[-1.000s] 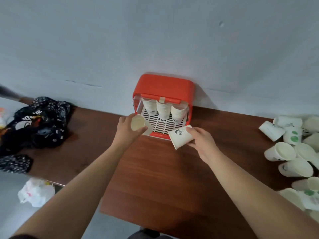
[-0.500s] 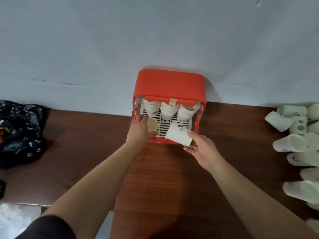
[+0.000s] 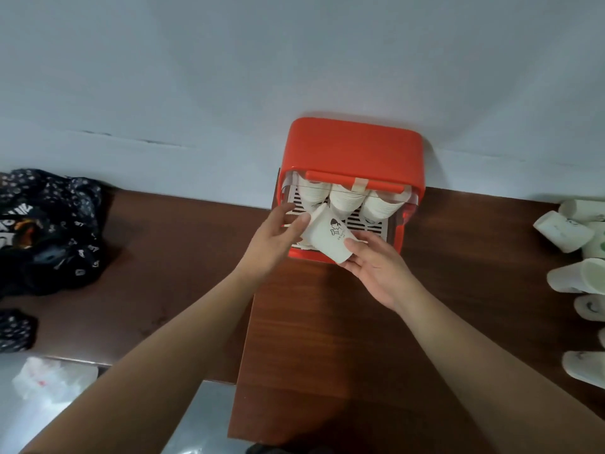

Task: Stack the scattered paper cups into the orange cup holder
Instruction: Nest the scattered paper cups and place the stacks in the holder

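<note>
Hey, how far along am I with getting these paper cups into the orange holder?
Done: three stacks of cups already sit in the orange holder. In hand: your right hand holds a printed cup at the holder's open front, with the left hand open beside it, thumb touching it. Left: several loose cups lie at the right edge of the table, so plenty remains.

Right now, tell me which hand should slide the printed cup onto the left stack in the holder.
Right. The right hand holds the printed cup at its near end, with its far end by the left stack in the orange holder. The left hand only touches its side with straight fingers.
</note>
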Motion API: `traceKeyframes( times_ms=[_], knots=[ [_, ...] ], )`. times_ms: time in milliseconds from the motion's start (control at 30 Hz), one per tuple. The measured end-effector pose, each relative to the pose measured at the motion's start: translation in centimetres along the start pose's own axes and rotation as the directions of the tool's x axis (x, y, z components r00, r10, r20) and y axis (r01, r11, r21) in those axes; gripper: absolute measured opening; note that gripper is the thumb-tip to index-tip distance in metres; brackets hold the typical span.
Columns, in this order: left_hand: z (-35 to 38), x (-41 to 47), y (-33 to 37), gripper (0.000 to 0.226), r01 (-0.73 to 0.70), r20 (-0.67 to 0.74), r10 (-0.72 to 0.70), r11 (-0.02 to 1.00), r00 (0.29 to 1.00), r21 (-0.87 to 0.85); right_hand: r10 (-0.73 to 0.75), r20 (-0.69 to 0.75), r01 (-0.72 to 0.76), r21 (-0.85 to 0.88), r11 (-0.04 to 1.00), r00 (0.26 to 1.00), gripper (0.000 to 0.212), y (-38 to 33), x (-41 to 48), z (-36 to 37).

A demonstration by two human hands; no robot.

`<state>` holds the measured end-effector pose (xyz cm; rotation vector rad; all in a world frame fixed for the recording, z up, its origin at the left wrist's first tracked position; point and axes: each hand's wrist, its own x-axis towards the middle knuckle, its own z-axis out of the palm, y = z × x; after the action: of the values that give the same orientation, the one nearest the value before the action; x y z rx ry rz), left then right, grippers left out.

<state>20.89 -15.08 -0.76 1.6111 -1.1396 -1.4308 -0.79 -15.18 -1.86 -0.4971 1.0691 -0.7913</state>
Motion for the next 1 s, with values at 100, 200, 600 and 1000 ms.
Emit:
traceKeyframes(
  times_ms=[100,200,600,1000],
  knots=[
    [-0.9,-0.2,0.2,0.068,-0.005,-0.019,0.005,1.000,1.000,-0.004,-0.042,0.069,0.058,-0.243,0.968,0.997,0.045,0.1,0.6,1.7],
    [-1.6,-0.4,0.1,0.060,-0.075,-0.066,0.077,0.997,0.995,0.027,-0.134,0.103,0.169,-0.598,0.783,0.986,0.041,-0.2,1.2,2.8],
    [-2.5,1.4,-0.9,0.068,-0.256,0.028,0.256,0.941,0.966,0.224,-0.323,0.157,0.322,-0.762,0.561,0.933,0.064,0.1,3.5,4.6],
    [-1.8,4.9,-5.3,0.069,-0.225,0.106,0.199,0.853,0.974,0.471,-0.377,0.171,0.290,-0.914,0.285,0.910,0.059,2.1,6.5,3.6]
  ],
)
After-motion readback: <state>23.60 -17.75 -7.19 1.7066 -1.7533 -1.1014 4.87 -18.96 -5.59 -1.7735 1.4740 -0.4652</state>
